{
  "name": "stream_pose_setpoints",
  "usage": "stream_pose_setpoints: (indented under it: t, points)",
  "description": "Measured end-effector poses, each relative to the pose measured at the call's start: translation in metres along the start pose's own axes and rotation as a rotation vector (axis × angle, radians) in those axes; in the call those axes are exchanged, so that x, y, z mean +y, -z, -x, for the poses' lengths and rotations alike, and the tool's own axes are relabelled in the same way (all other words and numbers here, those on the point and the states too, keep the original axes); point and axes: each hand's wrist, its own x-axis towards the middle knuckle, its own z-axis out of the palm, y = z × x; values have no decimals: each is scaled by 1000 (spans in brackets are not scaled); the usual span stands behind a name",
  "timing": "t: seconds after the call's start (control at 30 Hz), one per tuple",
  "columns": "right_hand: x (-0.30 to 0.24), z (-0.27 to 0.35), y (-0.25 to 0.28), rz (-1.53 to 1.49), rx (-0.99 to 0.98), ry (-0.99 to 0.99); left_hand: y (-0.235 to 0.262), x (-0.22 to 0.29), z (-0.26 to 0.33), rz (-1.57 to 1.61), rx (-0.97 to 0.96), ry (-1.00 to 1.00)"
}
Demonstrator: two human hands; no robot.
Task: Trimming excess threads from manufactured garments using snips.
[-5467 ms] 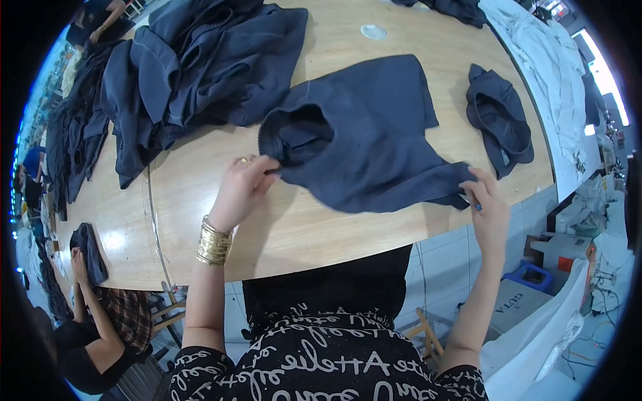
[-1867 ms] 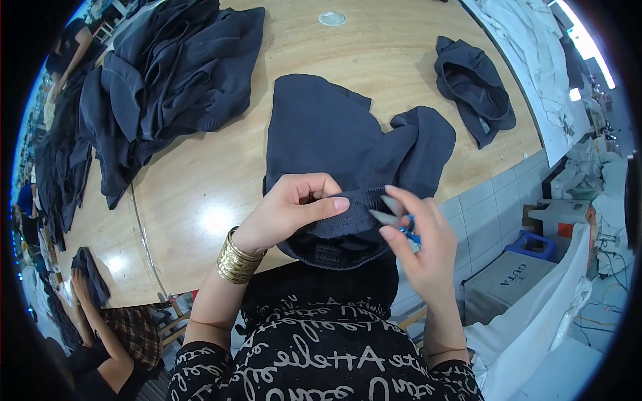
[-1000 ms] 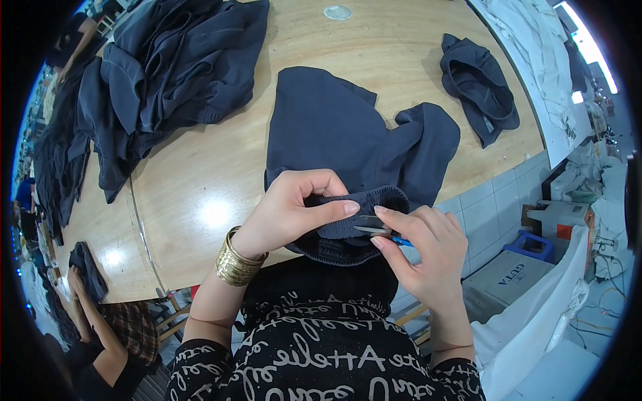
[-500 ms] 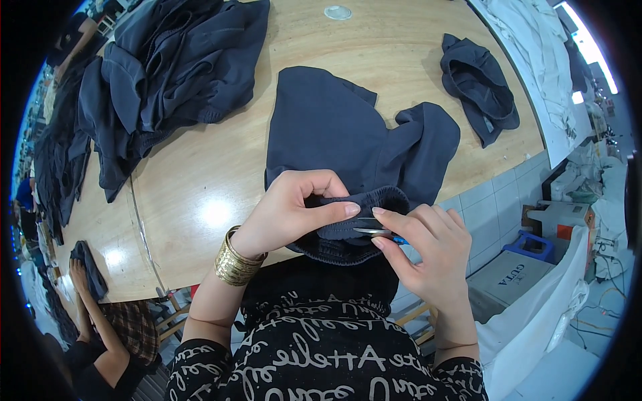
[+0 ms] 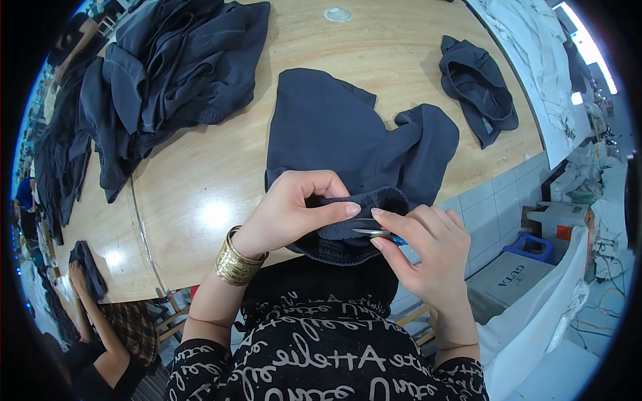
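Trimming looks underway, not finished: left hand pinches the dark sweatshirt's ribbed hem at the table edge, right hand closed on thread snips just beside that pinch

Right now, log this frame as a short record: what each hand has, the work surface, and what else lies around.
left hand: pinches the ribbed hem of a dark navy garment, thumb and fingers on the fabric
right hand: holds small metal snips with a blue handle, tips at the hem
surface: round wooden table
garment position: spread flat on the table, hem pulled over the near edge
other items: pile of dark garments upper left; folded dark piece upper right; white cloth far right
nearby: another person at lower left
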Motion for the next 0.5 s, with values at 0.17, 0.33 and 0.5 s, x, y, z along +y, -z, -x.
stream_pose_setpoints:
  t: [0.17, 0.33, 0.5]
  points:
    - [0, 1, 0, -1, 3, -3, 0, 0, 0, -1, -5, 22]
    - [0, 0, 0, -3, 4, -3, 0, 0, 1, 3, 6, 14]
    - [-1, 0, 0, 10, 1, -5, 0, 2, 0, -10, 4, 22]
